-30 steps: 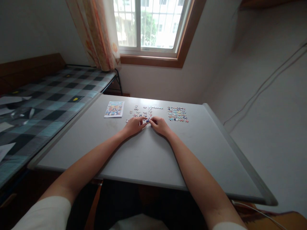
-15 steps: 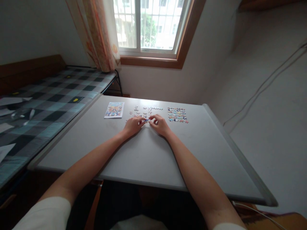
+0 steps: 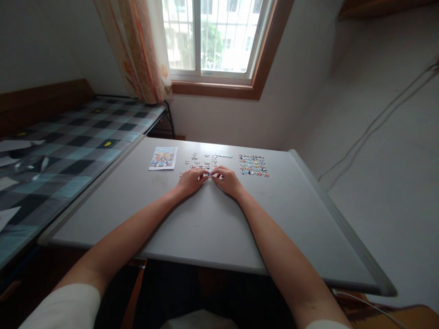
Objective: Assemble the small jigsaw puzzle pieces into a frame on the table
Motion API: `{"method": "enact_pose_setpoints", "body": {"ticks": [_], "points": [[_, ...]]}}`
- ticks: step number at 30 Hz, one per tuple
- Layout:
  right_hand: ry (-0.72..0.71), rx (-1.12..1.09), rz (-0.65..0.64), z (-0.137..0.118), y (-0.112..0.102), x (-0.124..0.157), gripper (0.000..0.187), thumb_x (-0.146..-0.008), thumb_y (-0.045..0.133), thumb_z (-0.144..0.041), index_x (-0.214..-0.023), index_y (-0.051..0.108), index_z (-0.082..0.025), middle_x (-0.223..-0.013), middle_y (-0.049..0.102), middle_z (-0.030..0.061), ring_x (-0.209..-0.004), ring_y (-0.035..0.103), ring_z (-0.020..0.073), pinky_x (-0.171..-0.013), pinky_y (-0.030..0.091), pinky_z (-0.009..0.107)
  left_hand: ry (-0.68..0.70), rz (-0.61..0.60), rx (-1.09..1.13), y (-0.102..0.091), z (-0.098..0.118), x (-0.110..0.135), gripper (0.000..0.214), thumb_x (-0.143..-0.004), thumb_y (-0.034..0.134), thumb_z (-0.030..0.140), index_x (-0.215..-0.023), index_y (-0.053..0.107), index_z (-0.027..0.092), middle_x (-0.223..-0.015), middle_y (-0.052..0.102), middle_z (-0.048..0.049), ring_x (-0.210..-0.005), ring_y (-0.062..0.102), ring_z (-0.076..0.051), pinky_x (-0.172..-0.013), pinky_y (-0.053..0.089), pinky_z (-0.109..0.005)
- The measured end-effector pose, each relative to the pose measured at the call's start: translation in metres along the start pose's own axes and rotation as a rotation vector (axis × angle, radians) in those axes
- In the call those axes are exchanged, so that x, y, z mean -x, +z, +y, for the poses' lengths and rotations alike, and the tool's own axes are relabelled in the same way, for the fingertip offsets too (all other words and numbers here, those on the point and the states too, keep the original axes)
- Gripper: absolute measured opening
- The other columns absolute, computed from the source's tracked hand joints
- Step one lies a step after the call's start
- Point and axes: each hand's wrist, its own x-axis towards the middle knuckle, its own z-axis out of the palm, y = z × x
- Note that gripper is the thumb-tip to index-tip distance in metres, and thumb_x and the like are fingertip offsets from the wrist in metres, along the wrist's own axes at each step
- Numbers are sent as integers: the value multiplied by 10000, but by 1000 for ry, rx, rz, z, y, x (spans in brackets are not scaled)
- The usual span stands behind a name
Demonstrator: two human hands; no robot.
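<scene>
Fingertips of my left hand [image 3: 192,179] and my right hand [image 3: 226,178] meet over the middle of the table, pinching small bluish jigsaw puzzle pieces [image 3: 209,174] between them. The fingers cover most of what they hold. Just beyond my hands lies a partly joined strip of puzzle pieces [image 3: 222,156], with loose pieces [image 3: 194,156] scattered to its left. A block of loose puzzle pieces [image 3: 253,164] is spread in rows to the right of my right hand. Left of my left hand lies a colourful picture sheet [image 3: 163,158] with a white border.
The pale table [image 3: 202,228] stands below a window [image 3: 212,41] with a patterned curtain [image 3: 140,50]. A bed with a checked cover [image 3: 85,132] runs along the left side, papers [image 3: 13,146] on it. A cable [image 3: 370,125] hangs on the right wall.
My right hand has shifted slightly left, bringing its fingertips closer to those of my left hand around the pieces. The other things lie as before.
</scene>
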Motion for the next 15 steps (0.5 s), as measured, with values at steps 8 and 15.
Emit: {"method": "enact_pose_setpoints", "body": {"ticks": [8,15], "points": [[15,305,45,3,-7,0,133,-833,579,-162,-859,697,-216,-956,664,57,-948,555,208,-880,438,353,27,-32,8,-5,6,3,312,-870,508,389,-1105,663,253,-857,675,-9,-709,591,-140,-659,426,-243],[7,361,2,0,-7,-1,148,-863,571,-202,-867,713,-243,-989,678,48,-945,524,222,-874,437,367,42,-69,-49,-8,10,5,301,-876,482,403,-1062,686,282,-885,644,-16,-758,594,-152,-674,427,-251]]}}
